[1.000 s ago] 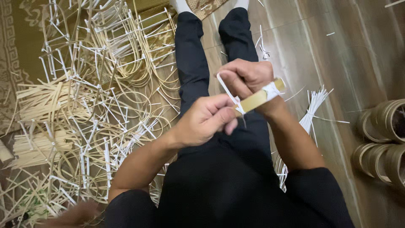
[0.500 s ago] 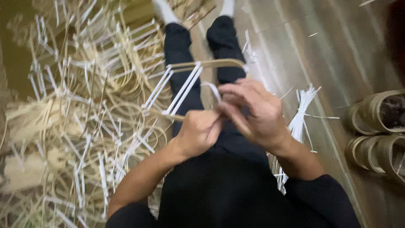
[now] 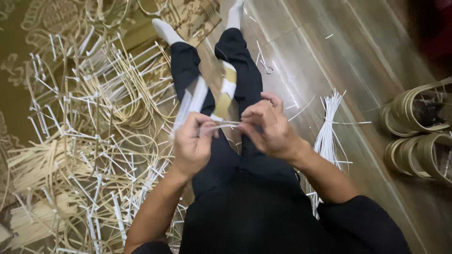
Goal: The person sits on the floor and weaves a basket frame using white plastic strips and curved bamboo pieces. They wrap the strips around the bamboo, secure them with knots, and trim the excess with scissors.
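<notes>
While a thin white plastic strip [image 3: 221,126] is pinched above the lap between the left hand [image 3: 193,143] and right hand [image 3: 268,127], a curved tan bamboo band [image 3: 225,96] is held alongside.

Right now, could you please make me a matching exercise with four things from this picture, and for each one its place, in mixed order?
Things:
1. bundle of white strips
2. pile of bent bamboo loops
3. stacked bamboo rings
4. thin white strip

Places:
A. far right edge, on the wooden floor
B. pinched between left hand and right hand
C. on the floor beside the person's right arm
D. spread over the floor left of the legs

Pairs: 1-C, 2-D, 3-A, 4-B
</notes>
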